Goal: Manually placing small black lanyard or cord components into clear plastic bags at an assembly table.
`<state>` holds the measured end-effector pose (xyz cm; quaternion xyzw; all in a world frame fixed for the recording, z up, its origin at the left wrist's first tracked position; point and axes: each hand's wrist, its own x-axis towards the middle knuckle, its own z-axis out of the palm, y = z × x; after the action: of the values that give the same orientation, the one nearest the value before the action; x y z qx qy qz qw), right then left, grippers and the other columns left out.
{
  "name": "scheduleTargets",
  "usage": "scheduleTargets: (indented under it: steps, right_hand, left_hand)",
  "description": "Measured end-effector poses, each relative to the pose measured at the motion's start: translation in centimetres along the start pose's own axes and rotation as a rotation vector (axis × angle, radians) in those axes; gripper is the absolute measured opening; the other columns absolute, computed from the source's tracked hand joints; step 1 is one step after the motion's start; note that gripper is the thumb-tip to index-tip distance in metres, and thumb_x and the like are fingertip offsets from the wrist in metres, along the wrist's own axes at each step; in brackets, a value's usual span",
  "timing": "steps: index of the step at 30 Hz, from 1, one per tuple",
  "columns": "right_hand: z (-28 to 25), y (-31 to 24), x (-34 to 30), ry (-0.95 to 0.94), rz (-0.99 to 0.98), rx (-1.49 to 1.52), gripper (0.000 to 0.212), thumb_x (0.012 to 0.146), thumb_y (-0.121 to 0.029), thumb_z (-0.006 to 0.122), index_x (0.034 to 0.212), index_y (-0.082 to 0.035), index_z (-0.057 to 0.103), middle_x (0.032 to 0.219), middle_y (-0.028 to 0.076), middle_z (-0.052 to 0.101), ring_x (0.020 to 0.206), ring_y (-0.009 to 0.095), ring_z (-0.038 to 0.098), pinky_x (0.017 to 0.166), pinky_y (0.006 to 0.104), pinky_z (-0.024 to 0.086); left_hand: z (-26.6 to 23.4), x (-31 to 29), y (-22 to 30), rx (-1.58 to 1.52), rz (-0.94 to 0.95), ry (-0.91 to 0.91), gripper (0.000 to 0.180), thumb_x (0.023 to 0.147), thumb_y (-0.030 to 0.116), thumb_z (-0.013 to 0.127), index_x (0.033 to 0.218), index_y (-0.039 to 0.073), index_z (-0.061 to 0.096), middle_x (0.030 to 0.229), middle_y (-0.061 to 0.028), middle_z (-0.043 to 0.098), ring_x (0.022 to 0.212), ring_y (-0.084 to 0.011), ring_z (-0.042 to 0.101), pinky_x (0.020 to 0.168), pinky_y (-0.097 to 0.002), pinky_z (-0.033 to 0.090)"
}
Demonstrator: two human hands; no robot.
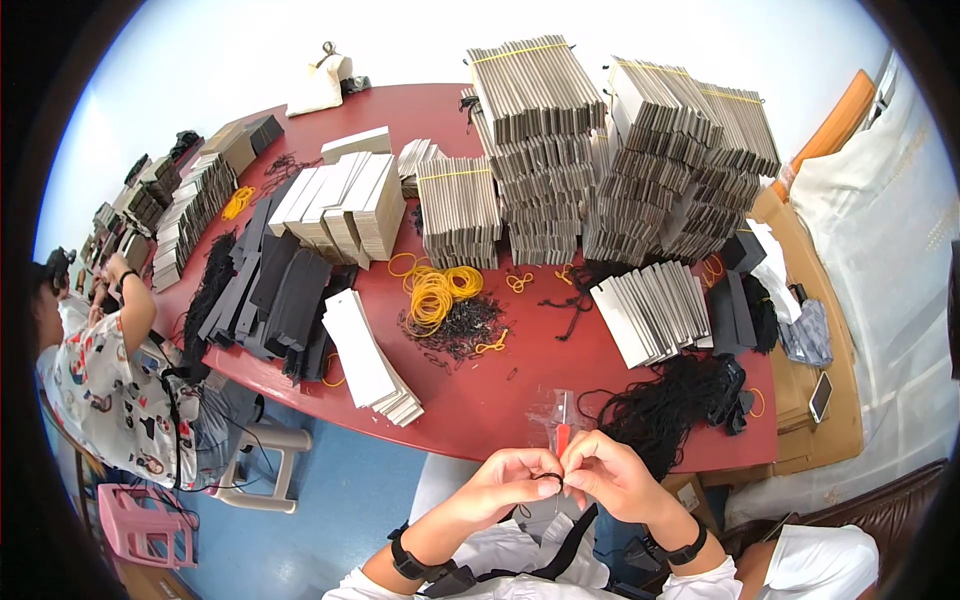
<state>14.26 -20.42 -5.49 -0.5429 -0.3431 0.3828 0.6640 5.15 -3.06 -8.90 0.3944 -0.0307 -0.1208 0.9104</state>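
Close to my body, just past the table's front edge, my left hand (512,482) and my right hand (606,476) meet with fingertips pinched together. Between them runs a thin black cord (548,477), bent into a small loop. Its ends are partly hidden by my fingers. Right behind my fingertips lies a red-handled tool (562,437) on a clear plastic wrapper; its kind I cannot make out. To the right of it, a tangled heap of black cords (655,410) spreads along the table edge.
On the red table (455,390) stand tall stacks of grey-edged boards (540,140), white board piles (345,205) and black strips (280,300). Yellow rubber bands (440,295) lie by small black clips (465,330). A phone (821,396) rests on cardboard at right. Another person (120,380) sits at left.
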Motion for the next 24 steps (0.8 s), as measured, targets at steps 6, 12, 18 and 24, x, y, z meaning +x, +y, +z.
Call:
scheduleTargets:
  steps: [6, 12, 18, 24]
  right_hand:
    - [0.5, -0.5, 0.1, 0.086, -0.268, -0.528, 0.014, 0.087, 0.0, 0.061, 0.098, -0.001, 0.052, 0.087, 0.01, 0.059, 0.071, 0.019, 0.061, 0.059, 0.0271, 0.05]
    - [1.0, -1.5, 0.4, 0.126, -0.53, -1.046, 0.025, 0.076, 0.001, 0.065, 0.099, 0.0, 0.055, 0.089, 0.01, 0.061, 0.073, 0.024, 0.063, 0.058, 0.0305, 0.053]
    - [1.2, -2.0, 0.1, 0.164, -0.669, -1.221, 0.027, 0.073, -0.001, 0.065, 0.099, 0.003, 0.059, 0.094, 0.011, 0.064, 0.078, 0.024, 0.067, 0.062, 0.0288, 0.055]
    - [2.0, -1.7, 0.1, 0.266, -0.601, -0.978, 0.024, 0.075, 0.004, 0.066, 0.098, 0.005, 0.062, 0.096, 0.015, 0.068, 0.078, 0.025, 0.07, 0.064, 0.0295, 0.056]
  left_hand:
    - [-0.4, -0.3, 0.4, -0.15, -0.097, -0.021, 0.017, 0.089, 0.016, 0.065, 0.098, 0.002, 0.062, 0.088, 0.003, 0.057, 0.077, -0.0036, 0.047, 0.065, -0.0199, 0.035]
    - [0.0, -0.6, 0.4, -0.101, 0.039, 0.016, 0.017, 0.088, 0.012, 0.067, 0.1, 0.001, 0.063, 0.089, 0.0027, 0.059, 0.079, -0.0036, 0.049, 0.067, -0.0188, 0.037]
    - [0.4, -0.7, 0.8, 0.011, 0.117, 0.068, 0.015, 0.088, 0.007, 0.067, 0.101, 0.0, 0.064, 0.091, 0.0014, 0.061, 0.079, -0.0032, 0.051, 0.067, -0.0181, 0.039]
    - [1.2, -0.8, 1.3, 0.217, 0.208, 0.19, 0.008, 0.085, 0.002, 0.067, 0.092, -0.002, 0.064, 0.085, -0.0036, 0.06, 0.075, -0.0083, 0.05, 0.067, -0.0225, 0.039]
